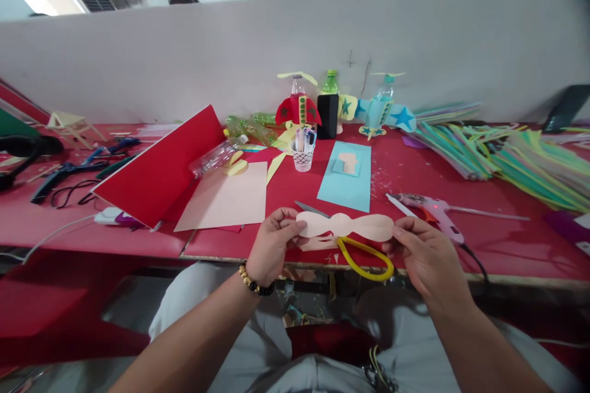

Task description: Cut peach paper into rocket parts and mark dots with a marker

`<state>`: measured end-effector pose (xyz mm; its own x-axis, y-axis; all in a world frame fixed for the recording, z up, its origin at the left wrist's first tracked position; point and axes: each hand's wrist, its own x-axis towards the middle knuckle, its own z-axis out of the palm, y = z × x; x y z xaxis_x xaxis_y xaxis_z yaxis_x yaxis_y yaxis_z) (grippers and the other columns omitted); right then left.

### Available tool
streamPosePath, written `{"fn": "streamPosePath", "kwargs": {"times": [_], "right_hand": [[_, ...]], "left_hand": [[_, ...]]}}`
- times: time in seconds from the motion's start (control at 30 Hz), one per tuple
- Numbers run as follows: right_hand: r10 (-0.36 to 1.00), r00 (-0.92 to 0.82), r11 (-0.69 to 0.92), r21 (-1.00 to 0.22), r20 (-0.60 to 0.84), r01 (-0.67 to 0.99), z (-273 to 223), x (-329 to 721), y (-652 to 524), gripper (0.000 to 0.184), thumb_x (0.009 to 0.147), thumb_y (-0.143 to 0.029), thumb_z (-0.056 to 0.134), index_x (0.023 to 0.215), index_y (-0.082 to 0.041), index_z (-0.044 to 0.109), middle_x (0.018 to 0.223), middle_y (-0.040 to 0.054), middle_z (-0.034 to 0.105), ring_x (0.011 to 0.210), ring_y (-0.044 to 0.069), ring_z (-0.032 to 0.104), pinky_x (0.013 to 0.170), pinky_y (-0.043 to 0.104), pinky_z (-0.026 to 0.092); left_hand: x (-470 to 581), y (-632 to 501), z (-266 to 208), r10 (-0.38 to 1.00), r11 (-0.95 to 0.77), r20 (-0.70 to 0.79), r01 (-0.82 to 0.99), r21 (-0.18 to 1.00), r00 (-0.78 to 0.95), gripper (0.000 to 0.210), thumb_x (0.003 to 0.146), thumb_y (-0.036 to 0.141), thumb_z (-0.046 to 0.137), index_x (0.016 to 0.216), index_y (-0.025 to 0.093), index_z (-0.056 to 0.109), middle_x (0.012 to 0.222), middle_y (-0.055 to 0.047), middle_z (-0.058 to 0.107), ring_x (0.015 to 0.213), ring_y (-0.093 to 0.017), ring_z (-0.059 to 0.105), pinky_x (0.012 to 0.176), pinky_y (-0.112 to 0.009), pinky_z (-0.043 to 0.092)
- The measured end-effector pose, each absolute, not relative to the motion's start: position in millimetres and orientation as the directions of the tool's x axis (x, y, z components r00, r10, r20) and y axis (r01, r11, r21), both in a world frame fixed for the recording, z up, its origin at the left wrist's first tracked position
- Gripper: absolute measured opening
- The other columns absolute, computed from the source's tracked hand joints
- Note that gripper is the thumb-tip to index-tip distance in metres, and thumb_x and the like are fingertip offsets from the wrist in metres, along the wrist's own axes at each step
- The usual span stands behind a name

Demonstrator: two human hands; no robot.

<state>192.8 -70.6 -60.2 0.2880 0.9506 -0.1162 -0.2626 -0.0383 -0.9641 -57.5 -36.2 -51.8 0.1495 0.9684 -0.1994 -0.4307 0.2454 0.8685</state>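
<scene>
Between my two hands stretches a pale peach paper cutout (343,226) with rounded lobes and a narrow middle. My left hand (275,239) pinches its left end, and my right hand (421,252) pinches the right end. Beneath the cutout lie scissors with yellow handles (385,271); a blade tip shows above the paper and the loops hang over the table edge. Peach paper scraps (318,244) lie just under the cutout. A pink hot glue gun (431,206) rests beyond my right hand, a glue stick in its back.
Light blue paper (354,190) with small cut pieces lies ahead, beside a white pen cup (303,158). Bottle planes (298,107) and a dark phone (327,115) stand near the partition. Peach paper (230,199) and a red board (166,163) are left; strip bundles (465,153) are right.
</scene>
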Motion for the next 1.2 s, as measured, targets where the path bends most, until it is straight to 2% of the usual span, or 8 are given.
{"fn": "streamPosePath", "kwargs": {"times": [0.37, 0.5, 0.63, 0.73, 0.87, 1.0, 1.1, 1.2], "right_hand": [[0.939, 0.343, 0.085, -0.973, 0.007, -0.213, -63.0, 199.2, -64.3, 0.021, 0.069, -0.030, 0.078, 0.073, -0.019, 0.061, 0.054, -0.0022, 0.063, 0.046, 0.011, 0.057, 0.046, 0.020, 0.046], [0.941, 0.336, 0.112, -0.976, 0.044, -0.188, -58.9, 198.7, -61.2, 0.019, 0.071, -0.031, 0.076, 0.073, -0.019, 0.061, 0.053, -0.0020, 0.063, 0.046, 0.011, 0.057, 0.045, 0.021, 0.046], [0.951, 0.305, 0.108, -0.980, 0.052, -0.167, -56.8, 196.2, -59.5, 0.017, 0.073, -0.030, 0.074, 0.072, -0.019, 0.061, 0.052, -0.0012, 0.063, 0.044, 0.012, 0.055, 0.044, 0.022, 0.045], [0.962, 0.269, 0.091, -0.983, 0.045, -0.161, -56.5, 195.3, -58.2, 0.018, 0.072, -0.030, 0.075, 0.071, -0.019, 0.060, 0.053, -0.0011, 0.063, 0.045, 0.011, 0.056, 0.045, 0.021, 0.044], [0.975, 0.219, 0.061, -0.987, 0.027, -0.150, -54.1, 195.9, -56.2, 0.018, 0.072, -0.030, 0.074, 0.070, -0.018, 0.061, 0.052, -0.0005, 0.062, 0.046, 0.012, 0.056, 0.045, 0.022, 0.044], [0.981, 0.195, 0.050, -0.987, 0.019, -0.154, -49.0, 196.5, -54.6, 0.019, 0.071, -0.029, 0.075, 0.069, -0.017, 0.061, 0.051, -0.0004, 0.062, 0.045, 0.012, 0.055, 0.045, 0.022, 0.043], [0.981, 0.192, 0.053, -0.983, 0.018, -0.178, -45.5, 197.0, -53.3, 0.019, 0.072, -0.030, 0.075, 0.072, -0.018, 0.061, 0.052, -0.0015, 0.061, 0.046, 0.012, 0.055, 0.046, 0.022, 0.043], [0.979, 0.203, 0.076, -0.974, 0.032, -0.213, -43.9, 198.4, -52.2, 0.018, 0.076, -0.034, 0.072, 0.076, -0.019, 0.062, 0.062, -0.0009, 0.064, 0.050, 0.012, 0.057, 0.048, 0.022, 0.044]], "left_hand": [[-58.2, -34.2, -48.4, 0.978, 0.205, -0.175, -0.407, 0.890, 0.111, 0.034, 0.065, 0.026, 0.081, 0.085, 0.016, 0.055, 0.062, 0.003, 0.064, 0.053, -0.009, 0.059, 0.055, -0.019, 0.047], [-61.8, -29.6, -46.3, 0.995, 0.095, -0.076, -0.370, 0.924, 0.066, 0.032, 0.070, 0.029, 0.078, 0.091, 0.016, 0.058, 0.077, -0.003, 0.069, 0.071, -0.013, 0.065, 0.067, -0.023, 0.050], [-65.3, -25.1, -32.0, 0.989, -0.145, 0.148, -0.117, 0.982, 0.019, 0.030, 0.076, 0.030, 0.073, 0.101, 0.018, 0.062, 0.113, -0.010, 0.066, 0.110, -0.019, 0.059, 0.092, -0.029, 0.045], [-63.9, -20.4, -16.9, 0.959, -0.273, 0.257, 0.141, 0.952, 0.121, 0.036, 0.075, 0.033, 0.073, 0.108, 0.022, 0.066, 0.119, -0.009, 0.064, 0.116, -0.021, 0.055, 0.098, -0.030, 0.040], [-54.5, -8.4, -3.5, 0.911, -0.307, 0.204, 0.260, 0.915, 0.358, 0.034, 0.066, 0.037, 0.078, 0.097, 0.023, 0.074, 0.104, -0.008, 0.070, 0.100, -0.024, 0.061, 0.084, -0.026, 0.045], [-42.7, 4.9, -0.9, 0.809, -0.266, 0.032, 0.316, 0.911, 0.587, 0.018, 0.071, 0.036, 0.072, 0.078, 0.019, 0.074, 0.074, -0.003, 0.069, 0.069, -0.018, 0.061, 0.063, -0.024, 0.043], [-36.5, 9.9, -3.0, 0.778, -0.188, -0.063, 0.328, 0.926, 0.625, 0.023, 0.071, 0.038, 0.070, 0.065, 0.016, 0.069, 0.057, 0.001, 0.060, 0.053, -0.012, 0.050, 0.052, -0.022, 0.036], [-33.5, 11.1, -6.9, 0.801, 0.012, -0.154, 0.241, 0.970, 0.578, 0.027, 0.068, 0.040, 0.073, 0.061, 0.015, 0.064, 0.051, 0.003, 0.054, 0.045, -0.009, 0.044, 0.044, -0.020, 0.031]]}}
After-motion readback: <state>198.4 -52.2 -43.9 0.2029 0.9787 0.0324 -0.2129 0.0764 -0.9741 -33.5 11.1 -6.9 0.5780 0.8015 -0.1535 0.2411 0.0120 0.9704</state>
